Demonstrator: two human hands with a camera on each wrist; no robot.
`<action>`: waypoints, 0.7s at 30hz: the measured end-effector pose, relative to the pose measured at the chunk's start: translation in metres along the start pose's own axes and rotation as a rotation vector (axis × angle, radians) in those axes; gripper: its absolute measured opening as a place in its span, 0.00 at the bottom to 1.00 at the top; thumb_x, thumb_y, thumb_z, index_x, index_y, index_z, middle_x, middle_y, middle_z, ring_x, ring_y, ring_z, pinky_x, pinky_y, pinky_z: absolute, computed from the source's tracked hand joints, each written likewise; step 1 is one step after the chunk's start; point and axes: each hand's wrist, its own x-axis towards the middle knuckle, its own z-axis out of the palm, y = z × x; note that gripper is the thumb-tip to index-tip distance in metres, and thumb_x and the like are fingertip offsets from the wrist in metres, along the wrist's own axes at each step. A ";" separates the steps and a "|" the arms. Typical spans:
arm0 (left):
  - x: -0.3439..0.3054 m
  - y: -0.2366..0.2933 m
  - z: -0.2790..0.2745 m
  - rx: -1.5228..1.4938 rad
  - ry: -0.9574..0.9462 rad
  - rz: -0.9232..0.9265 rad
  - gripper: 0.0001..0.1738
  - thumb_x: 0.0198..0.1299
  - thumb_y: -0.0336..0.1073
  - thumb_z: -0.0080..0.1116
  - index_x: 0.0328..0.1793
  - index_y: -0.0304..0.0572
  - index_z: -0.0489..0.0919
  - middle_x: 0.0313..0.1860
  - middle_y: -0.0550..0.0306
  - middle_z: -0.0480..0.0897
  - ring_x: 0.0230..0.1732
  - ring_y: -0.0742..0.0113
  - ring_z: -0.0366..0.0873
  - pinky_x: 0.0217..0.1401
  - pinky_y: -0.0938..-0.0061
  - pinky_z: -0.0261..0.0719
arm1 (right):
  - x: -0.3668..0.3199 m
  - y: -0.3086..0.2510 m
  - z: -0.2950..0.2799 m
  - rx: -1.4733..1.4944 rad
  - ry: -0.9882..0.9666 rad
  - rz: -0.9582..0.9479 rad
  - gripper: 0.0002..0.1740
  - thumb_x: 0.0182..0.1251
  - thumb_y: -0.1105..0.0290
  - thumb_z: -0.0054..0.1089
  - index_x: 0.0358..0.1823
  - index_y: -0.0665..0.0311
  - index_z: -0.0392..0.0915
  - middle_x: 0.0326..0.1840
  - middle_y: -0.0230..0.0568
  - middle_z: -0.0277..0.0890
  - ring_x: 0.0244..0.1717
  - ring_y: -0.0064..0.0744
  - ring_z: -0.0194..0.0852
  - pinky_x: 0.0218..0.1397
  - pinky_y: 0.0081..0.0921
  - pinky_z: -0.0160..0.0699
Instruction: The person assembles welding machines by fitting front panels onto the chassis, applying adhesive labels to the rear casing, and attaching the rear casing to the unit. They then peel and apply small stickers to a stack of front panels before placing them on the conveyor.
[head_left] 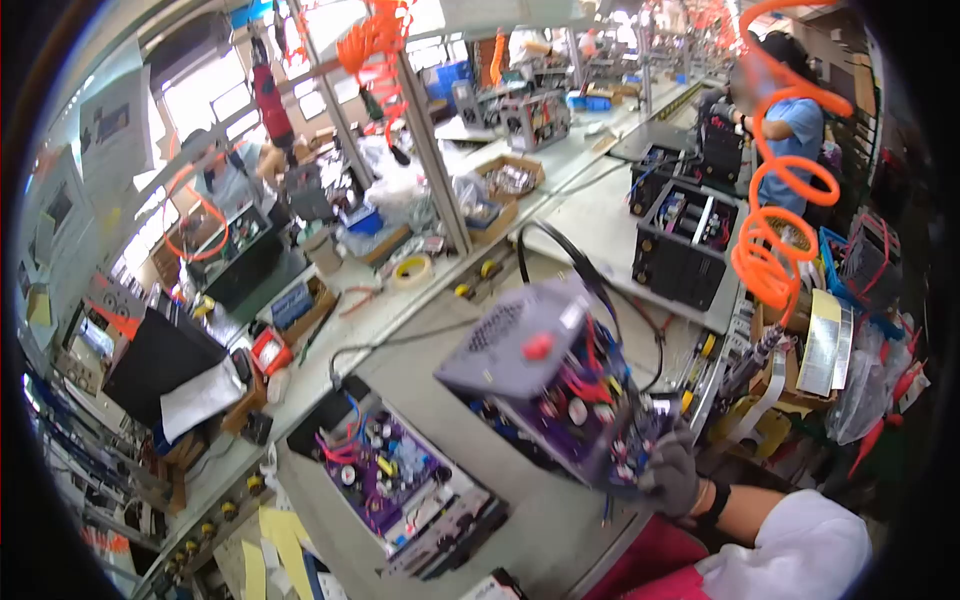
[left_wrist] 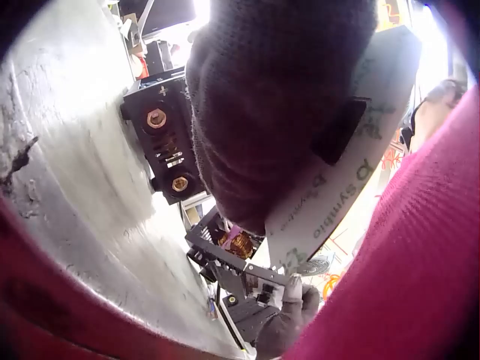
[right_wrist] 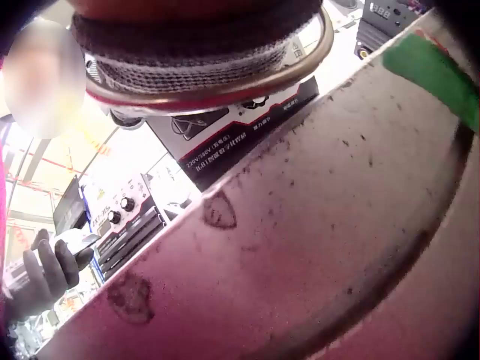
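Observation:
In the head view my gloved right hand (head_left: 675,472) grips the lower right edge of a tilted power unit (head_left: 585,385) with a grey perforated cover. The left hand is hidden in that view. A gloved hand (left_wrist: 277,105) fills the left wrist view, overlapping a film-covered panel (left_wrist: 375,142); its fingertips are not clear. Lower there, the other glove (left_wrist: 292,315) holds a black frame by a copper coil. The right wrist view shows a glove cuff (right_wrist: 202,71), and a gloved hand (right_wrist: 46,274) with bent fingers against something pale.
A second open unit (head_left: 390,475) lies left of the tilted one. Black cables (head_left: 590,270) run behind it. Black units (head_left: 685,245) stand further back. An orange coiled hose (head_left: 780,240) hangs at right. Beyond it a person in blue (head_left: 795,140) works at the line.

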 end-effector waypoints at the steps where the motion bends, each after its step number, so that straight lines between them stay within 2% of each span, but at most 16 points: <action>1: -0.002 0.000 0.012 0.022 -0.005 -0.020 0.54 0.46 0.53 0.72 0.76 0.43 0.57 0.58 0.58 0.77 0.54 0.61 0.77 0.56 0.63 0.79 | 0.013 0.002 0.002 -0.009 -0.019 -0.034 0.22 0.37 0.53 0.76 0.32 0.50 0.74 0.36 0.33 0.65 0.41 0.45 0.65 0.55 0.51 0.65; 2: -0.005 -0.002 0.009 0.021 0.034 -0.015 0.54 0.46 0.54 0.71 0.76 0.44 0.57 0.59 0.58 0.77 0.55 0.61 0.77 0.57 0.63 0.78 | 0.030 0.007 0.004 0.076 -0.056 -0.068 0.23 0.37 0.52 0.76 0.33 0.50 0.74 0.35 0.33 0.65 0.42 0.45 0.64 0.58 0.54 0.65; 3: -0.005 -0.005 0.003 0.017 0.065 -0.009 0.54 0.46 0.54 0.71 0.76 0.44 0.57 0.60 0.57 0.76 0.56 0.61 0.77 0.59 0.63 0.77 | 0.050 0.008 0.012 0.122 -0.020 -0.089 0.23 0.39 0.51 0.74 0.34 0.51 0.74 0.34 0.34 0.67 0.42 0.45 0.65 0.57 0.53 0.66; 4: -0.008 0.000 -0.002 0.133 -0.033 -0.066 0.55 0.45 0.56 0.71 0.76 0.44 0.57 0.61 0.56 0.76 0.57 0.60 0.76 0.61 0.61 0.75 | 0.061 0.016 0.023 0.073 -0.025 -0.117 0.22 0.44 0.49 0.72 0.35 0.50 0.73 0.35 0.34 0.68 0.42 0.47 0.65 0.57 0.51 0.66; 5: -0.011 -0.001 0.007 0.186 -0.052 -0.052 0.55 0.45 0.58 0.69 0.76 0.44 0.56 0.62 0.56 0.75 0.57 0.59 0.76 0.62 0.58 0.74 | 0.088 0.013 0.025 0.100 -0.050 -0.140 0.20 0.48 0.49 0.70 0.33 0.51 0.73 0.35 0.34 0.68 0.41 0.45 0.66 0.55 0.47 0.67; 7: -0.015 0.000 0.004 0.243 -0.133 -0.025 0.56 0.45 0.60 0.68 0.77 0.44 0.55 0.62 0.55 0.75 0.56 0.55 0.76 0.63 0.54 0.73 | 0.118 0.015 0.043 0.165 -0.010 -0.123 0.19 0.49 0.48 0.69 0.31 0.51 0.73 0.33 0.31 0.68 0.38 0.40 0.66 0.50 0.40 0.66; 11: -0.030 0.004 -0.006 0.214 -0.122 0.038 0.57 0.45 0.61 0.68 0.77 0.45 0.54 0.61 0.55 0.75 0.56 0.53 0.75 0.62 0.53 0.73 | 0.158 0.019 0.065 0.238 -0.124 -0.097 0.14 0.48 0.58 0.71 0.30 0.53 0.74 0.34 0.33 0.70 0.39 0.41 0.68 0.47 0.38 0.67; 12: -0.033 0.006 -0.008 0.210 -0.119 0.048 0.57 0.44 0.61 0.68 0.77 0.45 0.54 0.61 0.55 0.75 0.56 0.53 0.75 0.62 0.52 0.73 | 0.167 0.019 0.074 0.243 -0.127 -0.079 0.11 0.47 0.66 0.69 0.29 0.54 0.73 0.33 0.35 0.71 0.40 0.42 0.69 0.46 0.37 0.67; 15: -0.039 0.013 -0.018 0.210 -0.086 0.079 0.58 0.44 0.62 0.68 0.77 0.46 0.54 0.60 0.55 0.75 0.55 0.51 0.76 0.60 0.51 0.75 | 0.195 0.012 0.081 0.267 -0.195 -0.098 0.08 0.49 0.69 0.65 0.29 0.56 0.74 0.33 0.36 0.71 0.41 0.44 0.70 0.45 0.37 0.68; 17: -0.044 0.013 -0.032 0.171 -0.012 0.093 0.58 0.44 0.63 0.68 0.77 0.46 0.54 0.60 0.54 0.75 0.54 0.50 0.76 0.59 0.51 0.76 | 0.221 0.017 0.092 0.134 -0.223 -0.076 0.06 0.51 0.70 0.63 0.30 0.58 0.75 0.33 0.40 0.73 0.41 0.45 0.71 0.45 0.38 0.70; 18: -0.047 0.012 -0.047 0.138 0.052 0.106 0.57 0.44 0.63 0.68 0.77 0.46 0.54 0.60 0.54 0.75 0.54 0.50 0.77 0.58 0.50 0.76 | 0.242 0.022 0.104 0.197 -0.132 -0.092 0.09 0.45 0.70 0.62 0.30 0.60 0.74 0.33 0.45 0.72 0.40 0.47 0.72 0.44 0.37 0.70; 19: -0.051 0.012 -0.056 0.110 0.113 0.121 0.57 0.45 0.63 0.67 0.77 0.46 0.55 0.60 0.53 0.75 0.53 0.50 0.77 0.58 0.50 0.76 | 0.267 0.034 0.117 0.125 -0.157 -0.108 0.10 0.48 0.69 0.61 0.32 0.63 0.75 0.31 0.47 0.73 0.37 0.48 0.74 0.42 0.38 0.72; 20: -0.049 0.008 -0.022 0.169 0.201 0.226 0.57 0.44 0.64 0.67 0.76 0.45 0.56 0.59 0.52 0.75 0.51 0.49 0.78 0.57 0.49 0.77 | 0.293 0.033 0.123 0.283 -0.146 -0.056 0.12 0.52 0.67 0.61 0.36 0.67 0.77 0.30 0.49 0.75 0.35 0.49 0.77 0.39 0.40 0.75; 21: -0.047 0.010 -0.019 0.169 0.212 0.227 0.58 0.43 0.65 0.68 0.75 0.45 0.56 0.57 0.50 0.76 0.50 0.50 0.78 0.56 0.49 0.77 | 0.321 0.039 0.136 0.201 -0.356 0.164 0.19 0.58 0.54 0.64 0.46 0.58 0.81 0.33 0.48 0.79 0.35 0.47 0.79 0.41 0.38 0.78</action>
